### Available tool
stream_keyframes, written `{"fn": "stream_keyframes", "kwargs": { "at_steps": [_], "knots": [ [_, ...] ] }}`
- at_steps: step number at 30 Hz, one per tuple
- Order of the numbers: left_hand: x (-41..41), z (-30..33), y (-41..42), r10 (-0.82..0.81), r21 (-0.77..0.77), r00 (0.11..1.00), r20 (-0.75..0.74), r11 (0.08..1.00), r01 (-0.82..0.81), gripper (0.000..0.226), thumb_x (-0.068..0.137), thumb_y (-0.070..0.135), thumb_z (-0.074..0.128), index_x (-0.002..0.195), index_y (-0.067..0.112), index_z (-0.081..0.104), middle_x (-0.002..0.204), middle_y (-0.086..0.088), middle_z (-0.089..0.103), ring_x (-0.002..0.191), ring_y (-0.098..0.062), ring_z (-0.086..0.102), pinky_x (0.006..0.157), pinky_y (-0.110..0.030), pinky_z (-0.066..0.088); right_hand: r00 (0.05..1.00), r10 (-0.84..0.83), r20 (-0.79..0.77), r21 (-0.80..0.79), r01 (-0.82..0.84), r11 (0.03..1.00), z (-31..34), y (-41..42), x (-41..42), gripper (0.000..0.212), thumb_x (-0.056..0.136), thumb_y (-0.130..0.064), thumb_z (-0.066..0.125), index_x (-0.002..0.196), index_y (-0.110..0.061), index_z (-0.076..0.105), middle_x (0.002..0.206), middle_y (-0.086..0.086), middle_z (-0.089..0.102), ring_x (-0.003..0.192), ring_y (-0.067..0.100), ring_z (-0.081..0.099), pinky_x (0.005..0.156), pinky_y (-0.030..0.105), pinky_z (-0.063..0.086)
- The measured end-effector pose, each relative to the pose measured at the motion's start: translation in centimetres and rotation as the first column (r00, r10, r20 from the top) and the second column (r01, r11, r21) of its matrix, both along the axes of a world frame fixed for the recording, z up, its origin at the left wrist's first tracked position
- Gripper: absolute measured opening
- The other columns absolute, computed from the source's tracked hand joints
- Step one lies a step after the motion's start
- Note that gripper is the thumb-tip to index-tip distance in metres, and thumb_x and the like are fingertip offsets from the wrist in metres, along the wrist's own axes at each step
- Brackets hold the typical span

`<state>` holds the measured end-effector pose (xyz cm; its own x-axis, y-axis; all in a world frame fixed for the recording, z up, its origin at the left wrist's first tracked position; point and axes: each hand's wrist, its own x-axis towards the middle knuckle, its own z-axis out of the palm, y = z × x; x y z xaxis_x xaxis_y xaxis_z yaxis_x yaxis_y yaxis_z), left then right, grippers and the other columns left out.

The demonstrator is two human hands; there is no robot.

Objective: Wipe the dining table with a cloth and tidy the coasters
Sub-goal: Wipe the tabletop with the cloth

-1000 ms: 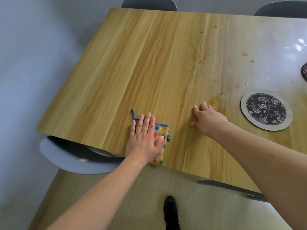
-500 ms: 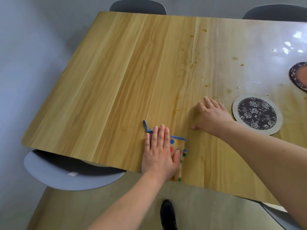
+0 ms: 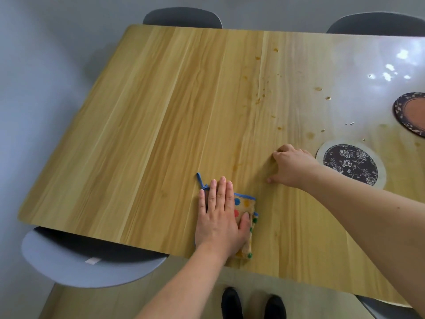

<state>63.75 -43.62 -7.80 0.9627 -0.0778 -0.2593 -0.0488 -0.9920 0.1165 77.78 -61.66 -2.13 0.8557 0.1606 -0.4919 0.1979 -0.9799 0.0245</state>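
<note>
A light wooden dining table (image 3: pixel 161 125) fills the view. My left hand (image 3: pixel 219 217) lies flat, fingers together, pressing a folded beige cloth (image 3: pixel 246 208) with coloured dots and a blue trim near the table's front edge. My right hand (image 3: pixel 292 166) rests on the bare wood to the right with its fingers curled under, holding nothing. Just right of it lies a round coaster (image 3: pixel 350 164) with a dark floral centre. A second round coaster (image 3: pixel 411 113) with a brown centre is cut off by the right edge. Brown stains and crumbs (image 3: pixel 261 97) dot the middle of the table.
A grey chair (image 3: pixel 76 263) is tucked under the front left corner. Two dark chair backs (image 3: pixel 181 17) stand along the far side, another chair shows at the bottom right. My black shoes (image 3: pixel 253 305) stand on the floor below the table edge.
My left hand has slid the cloth to the right along the front edge. My right hand has curled its fingers. The view has shifted right, bringing the second coaster further in.
</note>
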Motion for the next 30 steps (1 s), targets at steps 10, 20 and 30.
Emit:
{"fn": "stream_keyframes", "kwargs": {
  "at_steps": [10, 20, 30],
  "knots": [
    [6.2, 0.2, -1.2, 0.041, 0.03, 0.999, 0.016, 0.999, -0.041, 0.081, 0.095, 0.059, 0.01, 0.152, 0.011, -0.02, 0.158, -0.004, -0.033, 0.143, -0.022, -0.035, 0.119, -0.049, -0.014, 0.981, -0.145, 0.126, 0.178, 0.122, 0.976, -0.6, -1.8, 3.6, 0.043, 0.095, -0.029, 0.047, 0.134, -0.012, 0.048, 0.14, 0.008, 0.042, 0.124, 0.032, 0.046, 0.101, 0.039, 0.038],
    [11.6, -0.4, -2.1, 0.069, 0.017, 0.996, 0.051, 0.997, -0.07, 0.082, 0.092, 0.059, 0.009, 0.153, 0.011, -0.017, 0.16, -0.004, -0.028, 0.145, -0.021, -0.031, 0.12, -0.049, -0.013, 0.973, -0.174, 0.154, 0.233, 0.135, 0.963, -0.6, -3.5, 9.3, 0.046, 0.098, -0.033, 0.045, 0.137, -0.009, 0.044, 0.142, 0.008, 0.041, 0.129, 0.029, 0.043, 0.099, 0.039, 0.041],
    [17.6, -0.5, -3.0, 0.09, 0.047, 0.994, 0.054, 0.995, -0.093, 0.083, 0.089, 0.06, 0.003, 0.153, 0.012, -0.02, 0.158, -0.003, -0.032, 0.144, -0.02, -0.034, 0.12, -0.048, -0.014, 0.969, -0.203, 0.137, 0.272, 0.161, 0.949, -1.0, -5.5, 15.4, 0.047, 0.099, -0.035, 0.041, 0.137, -0.008, 0.042, 0.144, 0.007, 0.039, 0.132, 0.028, 0.041, 0.102, 0.041, 0.042]
  ]
}}
